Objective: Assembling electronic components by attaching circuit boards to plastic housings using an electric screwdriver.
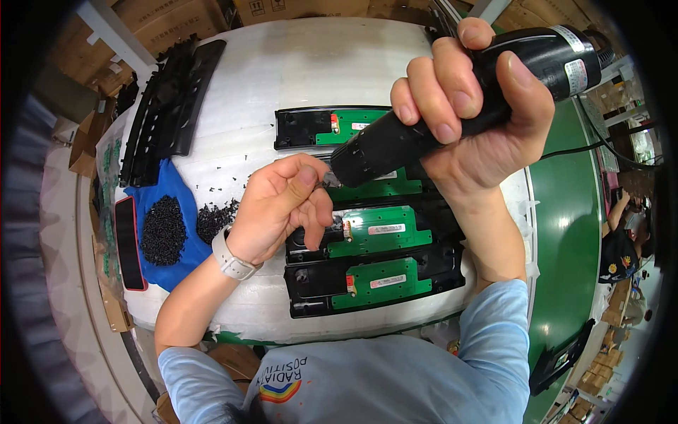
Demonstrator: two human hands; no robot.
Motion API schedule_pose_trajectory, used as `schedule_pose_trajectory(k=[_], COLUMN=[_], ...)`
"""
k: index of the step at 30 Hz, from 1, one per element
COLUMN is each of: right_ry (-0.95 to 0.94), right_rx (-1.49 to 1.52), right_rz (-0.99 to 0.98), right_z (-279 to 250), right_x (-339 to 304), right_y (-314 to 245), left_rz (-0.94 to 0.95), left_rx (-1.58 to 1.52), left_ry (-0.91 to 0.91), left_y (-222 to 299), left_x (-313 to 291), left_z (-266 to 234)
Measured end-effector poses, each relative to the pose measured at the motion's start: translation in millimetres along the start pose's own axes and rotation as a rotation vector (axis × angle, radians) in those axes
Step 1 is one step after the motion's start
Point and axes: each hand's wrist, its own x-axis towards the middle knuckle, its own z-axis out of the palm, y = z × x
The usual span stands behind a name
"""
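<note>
My right hand [480,155] grips a black corded electric screwdriver [373,148], tilted with its nose down and to the left. Thumb and forefinger of my left hand [275,201] are pinched together just beside that nose; whatever lies between them is too small to make out. Both hands are over a column of several black plastic panels. Each panel carries a green circuit board, such as the board in the third row [381,244] and the nearest board [406,288]. The screwdriver partly covers the second panel from the far end.
A blue bag [196,265] at the left holds a heap of small black screws [164,232], with more loose screws [215,219] beside it. A phone-like black slab [130,244] with a red edge lies next to it. Long black plastic parts [169,106] are stacked far left.
</note>
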Motion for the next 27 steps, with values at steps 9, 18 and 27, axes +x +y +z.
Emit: schedule_pose_trajectory(k=[9, 18, 27], right_ry=[0.130, -0.044, -0.221], right_rx=[0.179, 0.267, 0.303], right_rz=[0.026, 0.064, 0.038], right_z=[-11.4, -14.6, -20.4], right_x=[9.9, 8.4, 4.3], right_y=[19.5, 19.0, 21.5], left_rz=[-0.004, -0.108, -0.139], left_rx=[0.069, -0.012, -0.018], left_ry=[-0.004, -0.042, -0.098], left_y=[-0.6, -1.3, -0.8], left_x=[-0.3, -0.5, 2.4], left_z=[-2.9, -6.7, -6.9])
